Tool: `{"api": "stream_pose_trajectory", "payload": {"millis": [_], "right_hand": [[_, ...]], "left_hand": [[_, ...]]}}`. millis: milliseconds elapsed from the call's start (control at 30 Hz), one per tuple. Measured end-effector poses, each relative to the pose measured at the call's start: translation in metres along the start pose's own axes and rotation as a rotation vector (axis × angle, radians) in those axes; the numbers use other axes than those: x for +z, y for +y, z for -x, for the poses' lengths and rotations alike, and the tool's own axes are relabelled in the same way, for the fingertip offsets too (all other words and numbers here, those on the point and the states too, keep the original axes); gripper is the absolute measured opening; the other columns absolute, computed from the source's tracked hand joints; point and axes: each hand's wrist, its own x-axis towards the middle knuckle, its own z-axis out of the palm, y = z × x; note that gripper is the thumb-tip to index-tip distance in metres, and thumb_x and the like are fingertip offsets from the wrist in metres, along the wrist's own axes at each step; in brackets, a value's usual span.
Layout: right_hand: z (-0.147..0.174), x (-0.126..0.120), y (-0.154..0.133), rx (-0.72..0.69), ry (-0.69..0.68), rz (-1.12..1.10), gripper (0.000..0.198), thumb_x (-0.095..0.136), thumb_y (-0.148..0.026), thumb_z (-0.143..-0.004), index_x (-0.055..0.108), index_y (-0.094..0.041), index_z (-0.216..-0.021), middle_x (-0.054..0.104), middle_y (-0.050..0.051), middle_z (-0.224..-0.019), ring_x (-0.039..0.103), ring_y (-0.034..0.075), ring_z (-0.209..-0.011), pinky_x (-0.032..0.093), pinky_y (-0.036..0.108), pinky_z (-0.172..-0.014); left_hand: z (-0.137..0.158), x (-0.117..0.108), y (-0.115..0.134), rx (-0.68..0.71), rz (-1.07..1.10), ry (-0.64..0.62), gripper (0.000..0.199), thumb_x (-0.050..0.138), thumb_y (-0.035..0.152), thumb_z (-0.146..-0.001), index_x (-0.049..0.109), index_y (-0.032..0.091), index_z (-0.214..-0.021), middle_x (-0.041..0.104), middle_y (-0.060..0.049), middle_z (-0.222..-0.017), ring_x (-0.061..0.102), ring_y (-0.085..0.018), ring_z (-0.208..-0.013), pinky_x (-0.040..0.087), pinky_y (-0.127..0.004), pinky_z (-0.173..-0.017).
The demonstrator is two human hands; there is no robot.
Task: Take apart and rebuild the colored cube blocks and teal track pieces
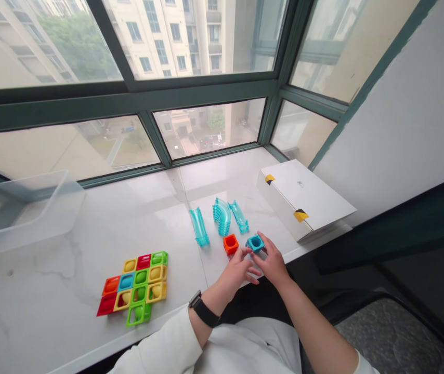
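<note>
My right hand (pixel 273 264) grips a blue toy block (pixel 255 242) with a round hole in its top, near the front edge of the white ledge. My left hand (pixel 237 271), with a black watch on its wrist, is just to the left, its fingers apart and their tips close to the blue block; whether they touch it I cannot tell. An orange block (pixel 230 244) with a round hole stands just beyond the left fingers. Behind the blocks lie a straight clear-blue track piece (pixel 199 227), curved track pieces (pixel 222 216) and another straight track piece (pixel 239 216).
Left of my hands, several coloured blocks (pixel 140 278) in red, yellow, green, blue and orange sit side by side. A clear plastic bin (pixel 64 208) stands at the far left. At the right is a white box (pixel 303 195) with yellow-black tabs. Windows (pixel 206 127) border the back.
</note>
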Motion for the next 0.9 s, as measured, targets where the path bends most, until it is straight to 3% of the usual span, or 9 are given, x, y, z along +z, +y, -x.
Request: {"api": "stream_pose_trajectory", "payload": {"millis": [167,700,800,900], "right_hand": [[0.000,0.002,0.005,0.022,-0.021,-0.034,0.072,0.068,-0.028,-0.091,0.046,-0.032,-0.159,0.059,0.009,-0.154,0.058,0.030,-0.141,0.056,0.048,-0.112],[0.001,0.006,0.010,0.010,-0.005,-0.027,0.071,0.066,-0.028,-0.091,0.046,-0.030,-0.159,0.059,0.010,-0.154,0.059,0.031,-0.140,0.056,0.051,-0.112],[0.001,0.006,0.010,0.014,-0.012,-0.020,0.071,0.066,-0.031,-0.092,0.044,-0.030,-0.159,0.058,0.010,-0.155,0.059,0.031,-0.141,0.056,0.050,-0.112],[0.001,0.005,0.008,0.011,-0.024,-0.029,0.071,0.066,-0.035,-0.094,0.042,-0.030,-0.160,0.056,0.010,-0.156,0.059,0.030,-0.140,0.057,0.048,-0.111]], "left_hand": [[-0.001,0.001,0.000,-0.012,-0.021,0.012,0.046,0.066,0.022,-0.085,0.051,0.020,-0.128,0.064,-0.013,-0.124,0.074,-0.017,-0.078,0.063,-0.029,-0.059],[-0.004,-0.001,-0.003,-0.023,-0.068,-0.014,0.066,0.069,0.021,-0.077,0.049,0.021,-0.139,0.052,-0.018,-0.149,0.076,-0.017,-0.079,0.061,-0.026,-0.055],[0.010,-0.002,0.006,-0.049,-0.079,-0.016,0.066,0.069,0.025,-0.079,0.050,0.019,-0.142,0.055,-0.018,-0.145,0.077,-0.021,-0.091,0.056,-0.022,-0.050],[0.036,-0.010,0.020,0.017,-0.096,-0.026,0.064,0.067,0.028,-0.083,0.054,0.019,-0.145,0.058,-0.018,-0.140,0.074,-0.027,-0.110,0.054,-0.019,-0.049]]}}
